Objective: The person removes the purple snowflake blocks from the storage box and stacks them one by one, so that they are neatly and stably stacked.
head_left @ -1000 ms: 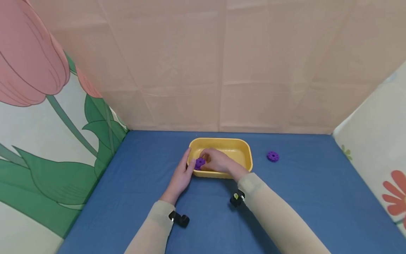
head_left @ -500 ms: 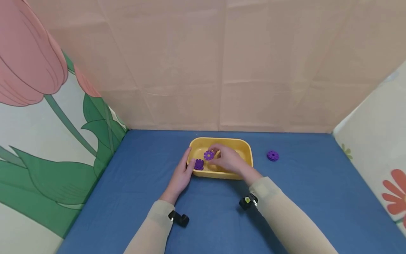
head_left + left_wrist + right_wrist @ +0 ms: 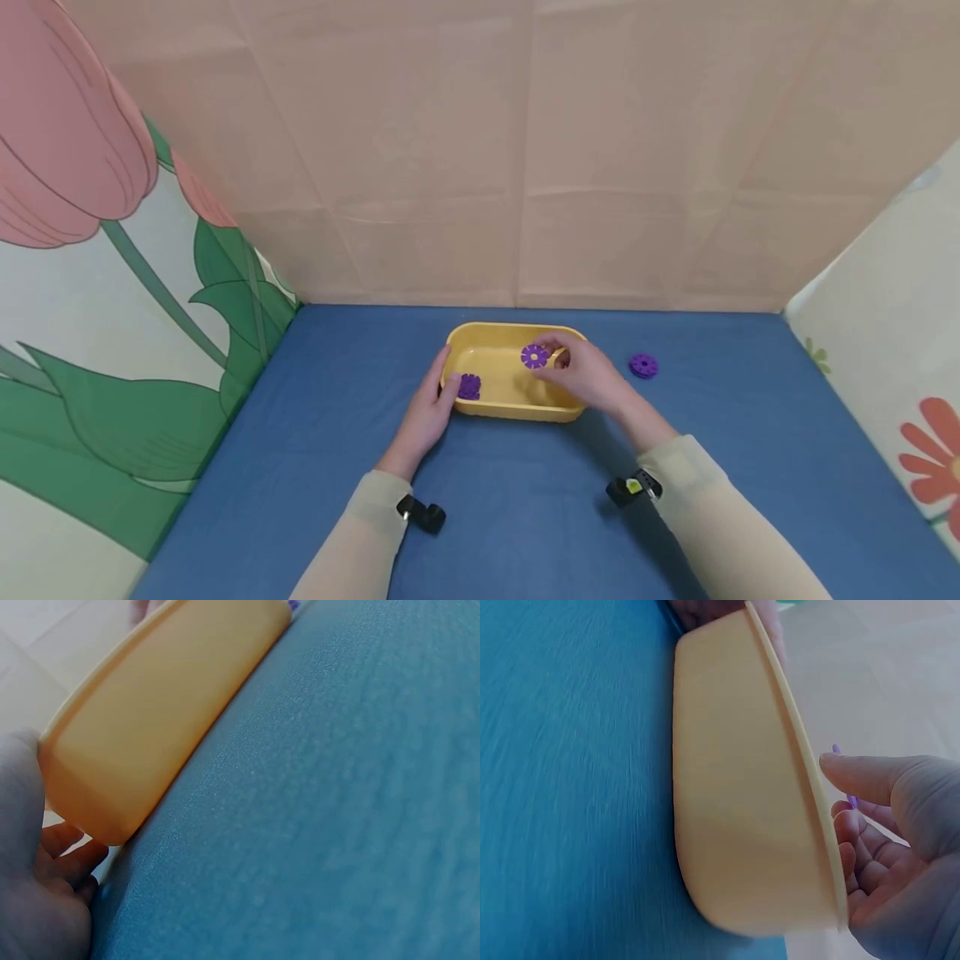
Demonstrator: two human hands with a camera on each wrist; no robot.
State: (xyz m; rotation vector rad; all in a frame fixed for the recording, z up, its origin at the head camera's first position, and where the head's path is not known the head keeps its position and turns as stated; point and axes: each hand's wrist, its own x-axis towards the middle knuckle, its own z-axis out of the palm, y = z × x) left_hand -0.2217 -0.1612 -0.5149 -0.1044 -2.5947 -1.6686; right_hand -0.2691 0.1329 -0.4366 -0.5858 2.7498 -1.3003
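Observation:
My right hand (image 3: 592,379) pinches a purple snowflake disc (image 3: 534,357), round with notched edges, between thumb and fingers. It is held over the right part of a yellow rectangular tray (image 3: 517,412). In the right wrist view the disc (image 3: 852,801) shows edge-on by the fingertips, above the rim. My left hand (image 3: 426,417) grips the tray's left end, its thumb at the rim and its fingers around the outside of the corner, as the left wrist view shows. Further purple snowflake discs (image 3: 469,386) lie inside the tray at the front left corner, beside the left thumb.
A small stack of purple snowflake discs (image 3: 643,366) lies on the blue cloth (image 3: 517,500) to the right of the tray. Behind the table rises a beige backdrop (image 3: 420,167), with flower-printed panels on both sides.
My right hand has lifted one snowflake disc from the tray's front left corner and moved it to the right. My left hand keeps its grip on the tray.

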